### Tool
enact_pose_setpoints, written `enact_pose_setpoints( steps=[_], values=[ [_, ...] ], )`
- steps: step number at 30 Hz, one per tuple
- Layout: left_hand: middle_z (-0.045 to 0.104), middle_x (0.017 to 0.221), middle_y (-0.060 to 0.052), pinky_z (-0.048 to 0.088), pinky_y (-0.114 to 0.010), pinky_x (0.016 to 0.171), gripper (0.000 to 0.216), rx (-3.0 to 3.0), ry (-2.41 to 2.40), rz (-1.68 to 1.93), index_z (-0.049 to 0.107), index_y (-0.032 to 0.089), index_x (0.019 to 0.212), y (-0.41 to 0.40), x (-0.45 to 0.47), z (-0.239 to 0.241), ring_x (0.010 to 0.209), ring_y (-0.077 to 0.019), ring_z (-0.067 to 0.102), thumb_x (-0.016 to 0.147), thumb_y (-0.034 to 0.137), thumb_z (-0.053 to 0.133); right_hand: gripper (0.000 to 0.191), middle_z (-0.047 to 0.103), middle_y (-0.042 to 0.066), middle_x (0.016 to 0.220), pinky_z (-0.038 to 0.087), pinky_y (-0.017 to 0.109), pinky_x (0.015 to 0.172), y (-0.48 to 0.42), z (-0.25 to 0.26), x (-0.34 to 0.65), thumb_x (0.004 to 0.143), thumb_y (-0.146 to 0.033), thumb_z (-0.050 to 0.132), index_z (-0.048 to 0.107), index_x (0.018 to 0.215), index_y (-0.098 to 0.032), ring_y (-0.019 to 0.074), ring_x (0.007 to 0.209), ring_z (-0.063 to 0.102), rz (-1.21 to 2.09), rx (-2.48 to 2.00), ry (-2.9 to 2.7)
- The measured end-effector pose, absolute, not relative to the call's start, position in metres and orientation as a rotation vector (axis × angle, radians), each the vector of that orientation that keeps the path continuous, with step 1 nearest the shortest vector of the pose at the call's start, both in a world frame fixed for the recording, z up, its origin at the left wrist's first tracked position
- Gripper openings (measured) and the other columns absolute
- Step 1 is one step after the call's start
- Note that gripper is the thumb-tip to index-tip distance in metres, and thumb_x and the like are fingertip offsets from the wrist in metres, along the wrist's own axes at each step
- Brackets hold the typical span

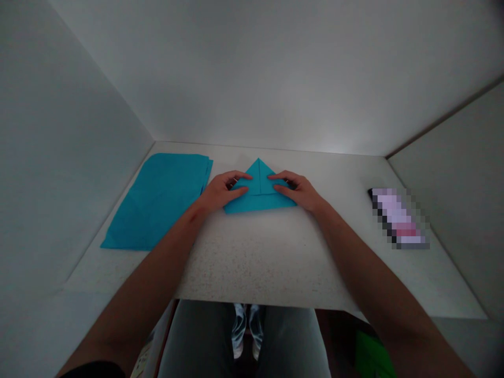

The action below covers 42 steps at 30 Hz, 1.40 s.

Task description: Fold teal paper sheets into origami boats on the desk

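A blue sheet of paper (259, 203) lies in the middle of the white tabletop, folded into a peaked shape with a flat band along its near edge. A vertical seam runs down from its point. My left hand (223, 190) holds the paper's left side, thumb and index finger on its top face. On the right side, my right hand (298, 190) grips it in the same way, thumb and index finger a little apart. The remaining fingers of both hands are curled and partly hidden. Left of my left hand lies a stack of blue paper sheets (157, 197), its edges slightly uneven.
A phone (399, 218), blurred out by pixels, lies at the right of the white table (255, 262). White walls (268, 79) enclose the table at the back and sides. Under the front edge are my legs (205, 338) and a green object (372, 354).
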<state>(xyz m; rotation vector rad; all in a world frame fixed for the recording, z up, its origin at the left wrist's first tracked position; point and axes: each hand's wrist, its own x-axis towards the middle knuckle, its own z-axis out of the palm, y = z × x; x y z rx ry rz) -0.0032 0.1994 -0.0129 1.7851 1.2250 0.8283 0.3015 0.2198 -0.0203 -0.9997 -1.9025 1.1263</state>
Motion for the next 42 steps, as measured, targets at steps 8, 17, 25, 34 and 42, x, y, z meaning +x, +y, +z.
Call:
enact_pose_setpoints(
  steps=[8, 17, 25, 34, 42],
  values=[
    [0.051, 0.167, -0.013, 0.036, -0.061, 0.123, 0.056, 2.377, 1.380, 0.591, 0.073, 0.030, 0.144, 0.193, 0.001, -0.018, 0.147, -0.0385, 0.052, 0.092, 0.049, 0.080, 0.043, 0.065, 0.013, 0.136, 0.051, 0.054, 0.105, 0.220, -0.025, 0.298, 0.095, -0.057, 0.075, 0.082, 0.129, -0.031, 0.0315, 0.114, 0.059, 0.602, -0.956, -2.295],
    [0.068, 0.151, -0.007, 0.031, -0.059, 0.122, 0.046, 2.442, 1.328, 0.506, 0.075, 0.033, 0.141, 0.189, 0.006, -0.013, 0.142, -0.0358, 0.052, 0.099, 0.050, 0.074, 0.039, 0.072, 0.011, 0.121, 0.046, 0.049, 0.101, 0.220, -0.024, 0.294, 0.101, -0.054, 0.067, 0.082, 0.128, -0.029, 0.0288, 0.106, 0.068, 0.580, -1.019, -2.405],
    [0.067, 0.147, -0.009, 0.036, -0.058, 0.120, 0.079, 2.445, 1.117, 0.453, 0.072, 0.035, 0.145, 0.185, 0.003, -0.006, 0.137, -0.0375, 0.058, 0.074, 0.064, 0.093, 0.072, 0.070, 0.008, 0.101, 0.037, 0.046, 0.096, 0.215, -0.019, 0.297, 0.087, -0.080, 0.074, 0.076, 0.140, -0.029, 0.0288, 0.099, 0.065, 0.582, -1.024, -2.529],
    [0.081, 0.120, -0.007, 0.056, -0.042, 0.104, 0.032, 2.241, 1.147, 0.606, 0.080, 0.026, 0.123, 0.196, -0.010, -0.002, 0.110, -0.0249, 0.075, 0.095, 0.036, 0.066, 0.049, 0.073, 0.009, 0.103, 0.051, 0.041, 0.085, 0.222, -0.017, 0.306, 0.096, -0.066, 0.071, 0.084, 0.121, -0.026, 0.0258, 0.091, 0.067, 0.789, -0.874, -2.435],
    [0.073, 0.129, -0.011, 0.050, -0.050, 0.111, 0.042, 2.256, 1.523, 0.626, 0.074, 0.024, 0.124, 0.200, -0.013, -0.009, 0.119, -0.0314, 0.068, 0.089, 0.048, 0.081, 0.038, 0.074, 0.013, 0.112, 0.051, 0.051, 0.094, 0.228, -0.031, 0.308, 0.098, -0.055, 0.067, 0.078, 0.120, -0.026, 0.0330, 0.102, 0.068, 0.477, -1.246, -2.221]
  ],
)
